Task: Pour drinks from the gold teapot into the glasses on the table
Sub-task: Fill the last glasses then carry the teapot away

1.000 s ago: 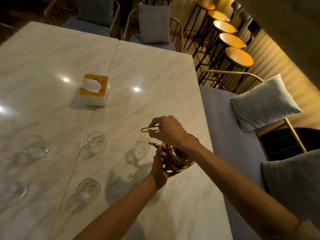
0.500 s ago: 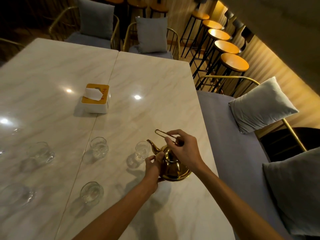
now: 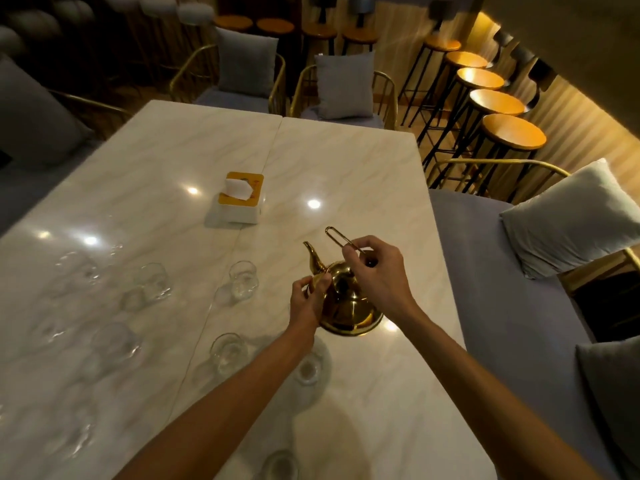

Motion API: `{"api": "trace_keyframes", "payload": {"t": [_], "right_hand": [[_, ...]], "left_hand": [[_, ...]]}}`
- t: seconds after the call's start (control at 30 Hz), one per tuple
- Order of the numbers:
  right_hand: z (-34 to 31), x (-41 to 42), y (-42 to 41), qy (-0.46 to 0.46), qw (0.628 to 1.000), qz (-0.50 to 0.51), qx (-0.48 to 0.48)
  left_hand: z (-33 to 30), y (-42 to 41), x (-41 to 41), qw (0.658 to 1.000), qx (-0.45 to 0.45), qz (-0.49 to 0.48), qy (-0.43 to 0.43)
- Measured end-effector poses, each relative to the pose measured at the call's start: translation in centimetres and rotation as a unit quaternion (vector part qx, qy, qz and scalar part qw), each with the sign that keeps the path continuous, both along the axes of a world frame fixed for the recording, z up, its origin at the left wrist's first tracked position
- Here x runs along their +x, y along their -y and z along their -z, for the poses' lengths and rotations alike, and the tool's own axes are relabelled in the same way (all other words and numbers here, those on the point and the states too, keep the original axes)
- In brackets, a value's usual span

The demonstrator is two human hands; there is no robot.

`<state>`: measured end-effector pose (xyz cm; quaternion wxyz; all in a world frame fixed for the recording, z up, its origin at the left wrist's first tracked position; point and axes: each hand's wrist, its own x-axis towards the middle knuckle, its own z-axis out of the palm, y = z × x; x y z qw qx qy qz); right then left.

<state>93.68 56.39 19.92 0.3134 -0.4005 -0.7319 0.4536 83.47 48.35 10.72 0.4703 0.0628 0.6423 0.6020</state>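
The gold teapot [image 3: 349, 303] stands on the marble table [image 3: 346, 168] right of centre, its spout [image 3: 313, 258] aimed toward eleven o'clock. The right hand [image 3: 375, 271] pinches the thin wire handle [image 3: 341, 239] between thumb and fingertips, the loop tilted up toward ten o'clock. The left hand [image 3: 310, 299] curls its fingers around the pot's shoulder at the base of the spout, steadying it.

The nearest glass [image 3: 243, 279] sits at nine o'clock from the pot, close by but not touching. Another glass [image 3: 228, 353] lies at seven o'clock, and one more [image 3: 308, 367] stands at six o'clock, partly under the left forearm. Further glasses spread out toward nine and eight o'clock, dim and hard to count. A tissue box [image 3: 240, 197] rests well apart at eleven o'clock.

The risks from here, as I judge them: the wire handle is slim and held only by a pinch, so a full pot could swing or slip as it lifts. The spout does not yet point at any glass, so tipping early would wet the marble. The forearm passing over the six o'clock glass could knock it. If the pot is hot, the left fingers on the metal may flinch.
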Motion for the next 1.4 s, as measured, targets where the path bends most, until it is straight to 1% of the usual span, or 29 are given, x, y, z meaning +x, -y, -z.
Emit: {"api": "trace_keyframes", "payload": {"t": [0.1,0.2,0.37,0.53,0.7,0.9,1.07,1.23,1.4], "right_hand": [[-0.9,-1.9,1.6,-0.022,0.999,-0.02,-0.014],[-1.5,-3.9,3.8,-0.05,0.997,-0.04,-0.038],[-2.3,-7.6,9.4,-0.077,0.99,-0.085,-0.077],[-2.8,-11.3,16.5,-0.079,0.983,-0.13,-0.1],[-3.4,-15.3,25.5,-0.081,0.977,-0.165,-0.112],[-3.6,-19.9,35.7,-0.08,0.97,-0.2,-0.116],[-4.1,-24.1,43.1,-0.088,0.961,-0.233,-0.122],[-4.5,-28.5,48.4,-0.091,0.949,-0.255,-0.161],[-3.7,-34.0,51.8,-0.096,0.946,-0.264,-0.162]], "left_hand": [[-0.9,1.4,-1.7,0.999,-0.001,-0.034,-0.019],[-1.5,3.6,-3.5,0.996,0.024,-0.065,-0.055],[-1.6,9.2,-6.5,0.985,0.043,-0.138,-0.09],[-1.5,16.9,-9.8,0.975,0.029,-0.187,-0.118],[-2.1,26.8,-13.2,0.963,0.029,-0.23,-0.14],[-2.6,37.9,-17.1,0.95,-0.006,-0.267,-0.161],[-3.8,45.8,-20.5,0.945,-0.012,-0.277,-0.174],[-3.8,51.3,-24.8,0.931,-0.045,-0.299,-0.205],[-3.5,54.4,-29.6,0.917,-0.042,-0.337,-0.209]]}}
